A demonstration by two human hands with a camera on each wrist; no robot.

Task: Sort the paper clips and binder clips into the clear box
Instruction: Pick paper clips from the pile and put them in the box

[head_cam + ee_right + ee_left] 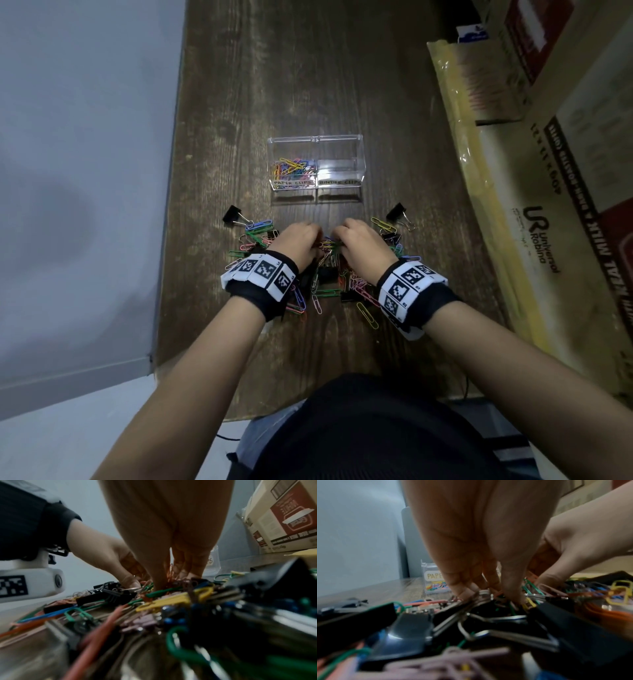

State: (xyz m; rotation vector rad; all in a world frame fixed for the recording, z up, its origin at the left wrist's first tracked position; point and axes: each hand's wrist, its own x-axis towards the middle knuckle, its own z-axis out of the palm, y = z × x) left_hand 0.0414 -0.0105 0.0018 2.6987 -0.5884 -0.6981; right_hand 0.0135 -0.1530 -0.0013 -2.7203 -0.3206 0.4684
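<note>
A clear box (pixel 356 150) stands on the wooden table; its left half, labelled PAPER CLIPS, holds coloured paper clips (pixel 293 168), and its right half, labelled BINDER CLIPS, is bare. A mixed pile of coloured paper clips and black binder clips (pixel 325 286) lies in front of it. Both hands are down in the pile's middle. My left hand (pixel 320 240) (pixel 494 595) pinches paper clips between thumb and bunched fingers, beside a binder clip's wire handle (pixel 485 593). My right hand (pixel 337 236) (pixel 171 582) pinches thin orange paper clips. The fingertips are partly buried.
Loose black binder clips lie at the pile's far left (pixel 232 215) and far right (pixel 397 212). Large cardboard boxes (pixel 548 205) crowd the table's right side. The table's left edge (pixel 168 219) runs along a grey wall. Bare wood lies beyond the clear box.
</note>
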